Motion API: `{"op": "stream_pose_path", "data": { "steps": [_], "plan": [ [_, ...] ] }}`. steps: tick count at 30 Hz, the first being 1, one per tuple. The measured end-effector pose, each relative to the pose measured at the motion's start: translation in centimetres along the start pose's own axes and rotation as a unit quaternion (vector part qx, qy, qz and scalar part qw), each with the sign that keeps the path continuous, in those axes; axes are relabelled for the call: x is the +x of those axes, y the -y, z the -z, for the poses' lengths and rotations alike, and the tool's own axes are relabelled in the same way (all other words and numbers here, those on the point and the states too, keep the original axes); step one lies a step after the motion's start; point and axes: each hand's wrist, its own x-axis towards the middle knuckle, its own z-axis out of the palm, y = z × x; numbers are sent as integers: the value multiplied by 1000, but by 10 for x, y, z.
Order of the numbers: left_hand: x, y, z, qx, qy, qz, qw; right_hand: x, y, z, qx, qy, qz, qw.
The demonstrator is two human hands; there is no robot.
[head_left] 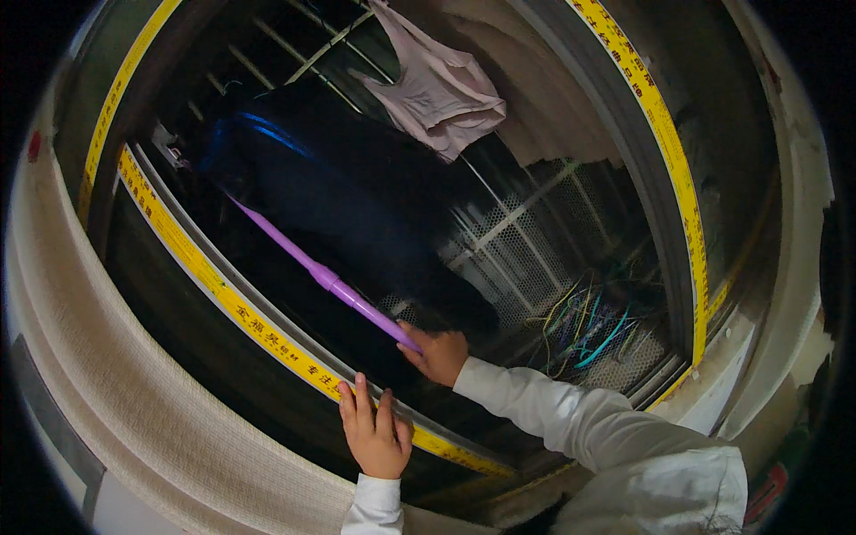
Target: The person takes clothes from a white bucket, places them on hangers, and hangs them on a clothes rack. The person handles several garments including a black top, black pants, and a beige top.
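Note:
My right hand [439, 357] is closed around the lower end of a purple clothes pole [332, 283], reaching out through the open window. The pole slants up to the left, and its far tip is lost in the dark beside a black garment [330, 192] with a shiny blue strip. That garment hangs outside. On the window frame [267, 337], which carries a yellow printed tape, my left hand [378, 439] rests with its fingers stretched out. A pale pink tank top [441, 85] hangs above, to the right of the black garment.
Metal bars and a perforated mesh guard [526, 241] enclose the space outside the window. Tangled coloured cords [588, 325] lie at its lower right. A brownish cloth [553, 98] hangs at the upper right. Beige curtains [152, 357] flank the window.

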Motion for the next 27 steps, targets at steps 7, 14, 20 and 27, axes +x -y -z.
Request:
{"op": "stream_pose_path", "data": {
  "steps": [7,14,20,27],
  "plan": [
    [1,1,-4,-2,-5,-3,1000,59,-6,-6,-21,-67,40,997],
    [0,0,-5,-13,-6,10,1000,86,-7,15,-105,-91,60,988],
    [0,-1,-7,-10,-9,12,1000,71,-19,13,-93,-87,63,990],
    [-2,-2,-9,-7,-13,13,1000,47,-8,15,-60,-42,0,997]
  ]
}}
